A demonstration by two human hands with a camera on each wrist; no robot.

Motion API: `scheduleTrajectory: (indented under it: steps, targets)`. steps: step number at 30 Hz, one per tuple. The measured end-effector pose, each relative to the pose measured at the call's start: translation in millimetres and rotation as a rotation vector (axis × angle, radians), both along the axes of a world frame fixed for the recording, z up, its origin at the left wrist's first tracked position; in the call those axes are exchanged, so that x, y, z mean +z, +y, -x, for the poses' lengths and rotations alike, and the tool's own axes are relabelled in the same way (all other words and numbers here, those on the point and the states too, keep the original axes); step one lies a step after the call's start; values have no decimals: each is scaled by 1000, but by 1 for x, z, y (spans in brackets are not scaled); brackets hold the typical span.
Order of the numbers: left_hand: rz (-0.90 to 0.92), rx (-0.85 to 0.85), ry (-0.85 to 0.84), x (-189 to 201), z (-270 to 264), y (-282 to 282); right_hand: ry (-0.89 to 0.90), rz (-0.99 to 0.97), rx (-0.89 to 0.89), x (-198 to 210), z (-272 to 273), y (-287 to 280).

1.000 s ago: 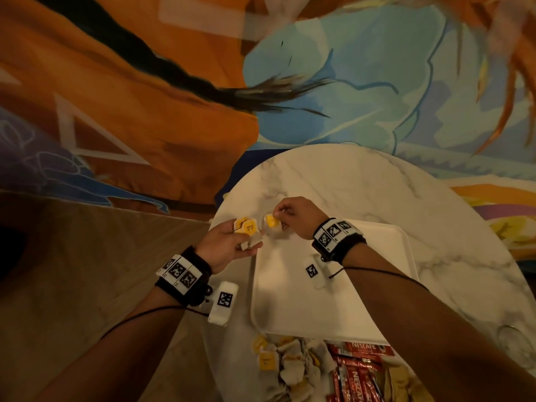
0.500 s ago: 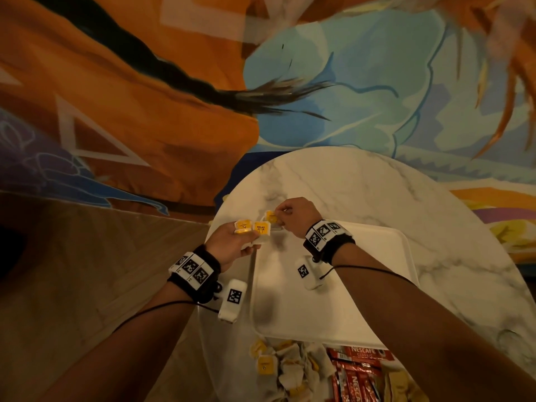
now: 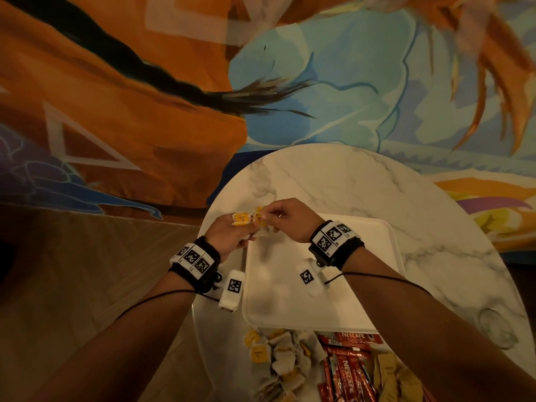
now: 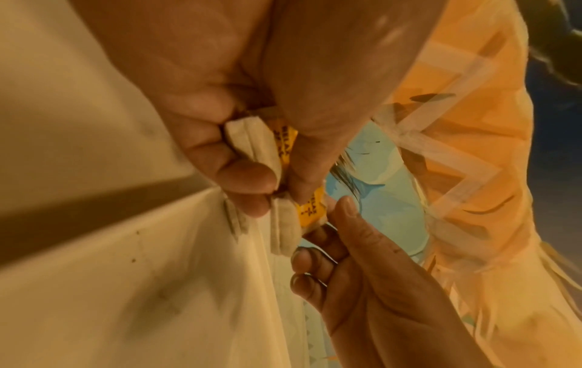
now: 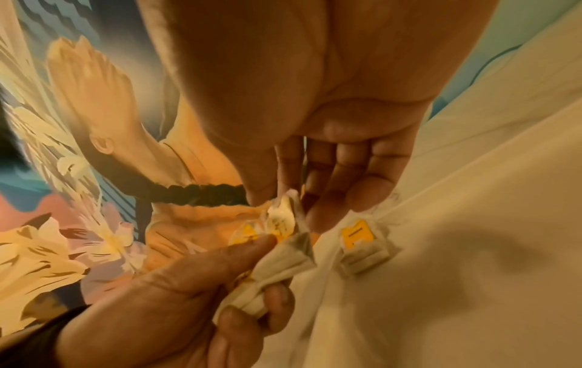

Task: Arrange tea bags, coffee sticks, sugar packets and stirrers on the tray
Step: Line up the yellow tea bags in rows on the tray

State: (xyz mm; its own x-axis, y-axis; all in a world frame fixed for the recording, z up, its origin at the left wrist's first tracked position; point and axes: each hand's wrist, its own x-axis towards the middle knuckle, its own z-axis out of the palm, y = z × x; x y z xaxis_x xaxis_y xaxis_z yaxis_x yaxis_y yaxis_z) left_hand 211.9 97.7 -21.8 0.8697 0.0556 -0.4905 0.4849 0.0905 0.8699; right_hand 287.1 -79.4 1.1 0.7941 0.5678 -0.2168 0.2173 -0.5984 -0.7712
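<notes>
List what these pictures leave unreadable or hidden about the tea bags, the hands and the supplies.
- How many white tea bags with yellow tags the left hand grips: its fingers cover them in every view.
- Print on the yellow tags: blurred, too small.
- Heap of loose tea bags and red coffee sticks: cut off by the head view's bottom edge.
- Stirrers: none discernible.
- Right hand pinches one tea bag; its palm is hidden in the head view.
</notes>
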Motion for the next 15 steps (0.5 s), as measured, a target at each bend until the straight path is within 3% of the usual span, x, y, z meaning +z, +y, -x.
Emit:
scheduleTrajectory:
  steps: [9,15]
  targets:
    - [88,29,39,3,6,-5,-24,41,-53,7,2,-7]
    - [257,116,95,-2,6,3,-184,244,-28,15,-13,-23]
